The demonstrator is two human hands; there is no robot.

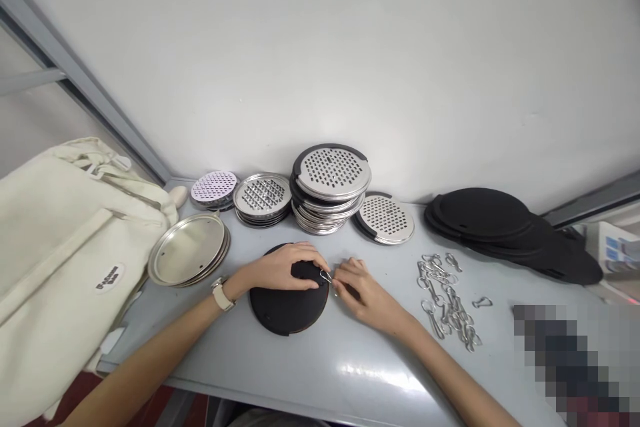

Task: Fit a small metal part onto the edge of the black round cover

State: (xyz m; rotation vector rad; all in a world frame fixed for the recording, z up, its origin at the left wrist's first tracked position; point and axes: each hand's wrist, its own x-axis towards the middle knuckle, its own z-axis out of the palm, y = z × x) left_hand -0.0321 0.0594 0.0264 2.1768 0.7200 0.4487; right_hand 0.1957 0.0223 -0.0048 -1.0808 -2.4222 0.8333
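Note:
A round black disc (287,307) lies on the grey table in front of me. My left hand (287,270), with a watch on its wrist, rests over the disc's upper part, thumb and fingers gripping its right edge. At that edge a small silver wire snap clip (326,276) shows between my two hands. My right hand (365,293) pinches the clip's right end with thumb and fingertips. Whether the clip passes through the disc is too small to tell. To the right lies a loose pile of similar metal clips (453,307).
Along the wall stand stacks of perforated grater discs (333,172), (263,195) and a lavender-topped stack (214,187). Plain metal discs (187,250) are at left beside a cream bag (65,247). More black discs (483,213) are piled at right, near a pixelated area.

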